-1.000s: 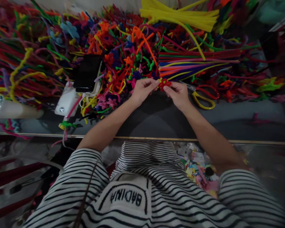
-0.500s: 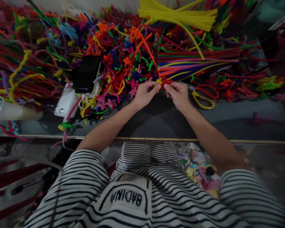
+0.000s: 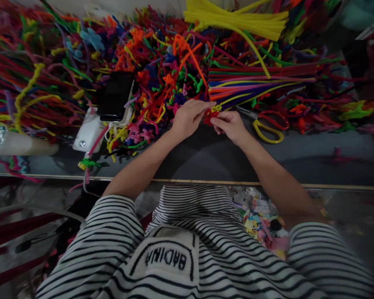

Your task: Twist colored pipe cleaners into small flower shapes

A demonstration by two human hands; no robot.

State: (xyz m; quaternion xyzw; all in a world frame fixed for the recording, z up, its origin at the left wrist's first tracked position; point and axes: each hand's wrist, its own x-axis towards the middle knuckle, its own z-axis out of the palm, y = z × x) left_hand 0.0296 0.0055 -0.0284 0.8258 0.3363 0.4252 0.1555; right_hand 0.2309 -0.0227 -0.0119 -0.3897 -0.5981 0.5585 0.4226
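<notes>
A small red pipe-cleaner flower (image 3: 208, 118) with a yellow pipe-cleaner part (image 3: 217, 109) is held between my two hands, just above the table's dark top. My left hand (image 3: 188, 118) is closed on its left side, fingers pressed together and reaching over its top. From the right, my right hand (image 3: 230, 126) pinches the flower between thumb and fingers. The fingers partly cover the flower, so its full shape is hidden. Scissors (image 3: 269, 128) with one red and one yellow handle lie just right of my right hand.
Straight multicoloured pipe cleaners (image 3: 255, 83) lie behind my hands, with a yellow bundle (image 3: 237, 20) beyond. Heaped pipe-cleaner pieces (image 3: 149, 62) cover the table's back and left. A black phone (image 3: 116, 95) rests by a white device (image 3: 87, 132). The table's front edge (image 3: 202, 182) is near me.
My left hand has turned, its fingers now stretched over the flower's top instead of pinching at the tips. The flower has tilted and shifted slightly; my right hand still pinches it.
</notes>
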